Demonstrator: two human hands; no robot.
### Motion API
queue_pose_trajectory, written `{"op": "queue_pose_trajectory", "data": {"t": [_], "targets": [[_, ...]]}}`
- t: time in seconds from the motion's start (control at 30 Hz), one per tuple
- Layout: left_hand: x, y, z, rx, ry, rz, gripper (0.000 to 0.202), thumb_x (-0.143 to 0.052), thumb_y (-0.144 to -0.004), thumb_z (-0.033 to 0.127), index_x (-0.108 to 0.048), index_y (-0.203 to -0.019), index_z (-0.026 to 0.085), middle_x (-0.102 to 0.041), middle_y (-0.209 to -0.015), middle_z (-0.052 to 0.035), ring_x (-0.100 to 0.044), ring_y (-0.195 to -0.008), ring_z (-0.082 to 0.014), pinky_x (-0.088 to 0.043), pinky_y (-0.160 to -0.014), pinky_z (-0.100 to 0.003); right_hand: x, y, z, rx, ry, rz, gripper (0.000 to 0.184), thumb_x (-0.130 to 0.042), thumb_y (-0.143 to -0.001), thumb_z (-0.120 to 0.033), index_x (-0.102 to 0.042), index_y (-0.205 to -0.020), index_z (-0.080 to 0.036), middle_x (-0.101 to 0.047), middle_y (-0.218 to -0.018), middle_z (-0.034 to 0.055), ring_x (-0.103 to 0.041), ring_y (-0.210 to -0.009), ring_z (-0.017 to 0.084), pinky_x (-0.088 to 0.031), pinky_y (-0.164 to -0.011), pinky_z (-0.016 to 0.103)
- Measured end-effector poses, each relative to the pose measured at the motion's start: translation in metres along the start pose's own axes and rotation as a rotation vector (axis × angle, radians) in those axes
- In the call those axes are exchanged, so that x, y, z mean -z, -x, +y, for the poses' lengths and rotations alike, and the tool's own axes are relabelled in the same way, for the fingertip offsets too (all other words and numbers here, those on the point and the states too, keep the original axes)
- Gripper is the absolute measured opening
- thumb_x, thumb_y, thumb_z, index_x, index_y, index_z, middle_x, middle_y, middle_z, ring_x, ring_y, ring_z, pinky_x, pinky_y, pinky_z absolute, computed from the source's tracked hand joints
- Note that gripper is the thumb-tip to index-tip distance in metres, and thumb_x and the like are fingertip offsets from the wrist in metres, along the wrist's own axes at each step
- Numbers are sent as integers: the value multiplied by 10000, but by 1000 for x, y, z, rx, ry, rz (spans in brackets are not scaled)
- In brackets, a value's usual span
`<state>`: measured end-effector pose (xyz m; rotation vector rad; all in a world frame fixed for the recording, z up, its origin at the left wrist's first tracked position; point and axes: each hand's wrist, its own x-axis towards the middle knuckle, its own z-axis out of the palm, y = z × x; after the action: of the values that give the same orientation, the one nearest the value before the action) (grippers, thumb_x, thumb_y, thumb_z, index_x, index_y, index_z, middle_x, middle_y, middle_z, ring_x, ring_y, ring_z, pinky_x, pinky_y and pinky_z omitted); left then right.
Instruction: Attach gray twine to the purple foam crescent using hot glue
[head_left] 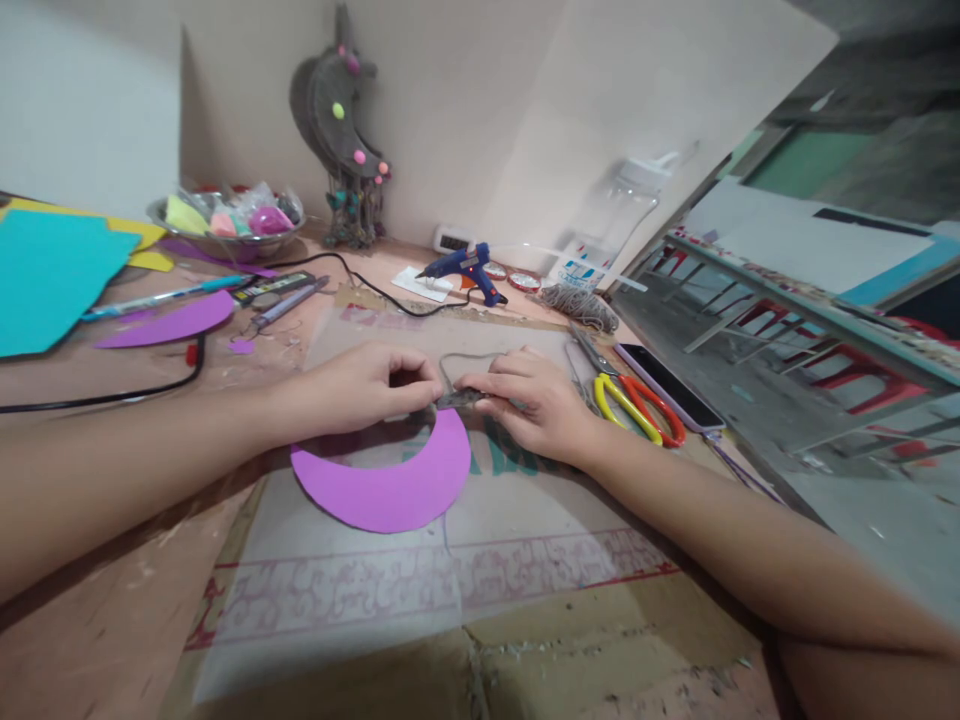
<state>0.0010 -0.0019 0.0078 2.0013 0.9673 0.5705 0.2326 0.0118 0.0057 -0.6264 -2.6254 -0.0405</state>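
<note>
A purple foam crescent (390, 485) lies on a printed plastic sheet (337, 590) in front of me. Its upper right tip is wrapped in grey twine (461, 398). My left hand (367, 385) is closed, thumb and fingers pinching the twine at the crescent's tip. My right hand (536, 400) presses down on the wrapped tip, fingers together on the twine. A thin loop of twine (457, 360) rises between the two hands.
Yellow and orange scissors (634, 405) and a phone (667, 385) lie right of my right hand. A blue glue gun (465, 270) stands behind, with a twine bundle (577, 305). At left are a purple offcut (169, 322), teal paper (45, 275), pens, a bowl (225, 225). A finished moon ornament (337, 110) leans on the wall.
</note>
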Motion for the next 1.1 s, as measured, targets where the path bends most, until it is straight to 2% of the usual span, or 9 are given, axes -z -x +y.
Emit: {"op": "queue_pose_trajectory", "data": {"t": [0.6, 0.83, 1.1], "targets": [[0, 0, -1, -22, -19, 20, 170, -499, -827, 270, -595, -735, 164, -548, -597, 53, -491, -551, -70, -357, -525, -166, 0, -2, -2, 49, 123, -16, 272, -460, -914, -305, -663, -1036, -170, -584, -700, 31, -485, -663, 147, -293, -631, 293], [0, 0, -1, 1, 3, 8, 164, -488, -829, 260, -583, -737, 164, -542, -598, 52, -485, -542, -69, -353, -510, -166, 0, 0, -1, -79, -1, 40, 301, -433, -921, -326, -610, -1103, -163, -607, -779, 53, -517, -734, 165, -354, -689, 299], [0, 0, 0, -10, -18, 17, 161, -496, -824, 253, -576, -717, 164, -540, -591, 57, -486, -543, -66, -343, -510, -162, -1, 0, -1, -6, 69, -26, 285, -452, -918, -322, -630, -1081, -171, -593, -748, 35, -507, -706, 149, -303, -652, 296]]}}
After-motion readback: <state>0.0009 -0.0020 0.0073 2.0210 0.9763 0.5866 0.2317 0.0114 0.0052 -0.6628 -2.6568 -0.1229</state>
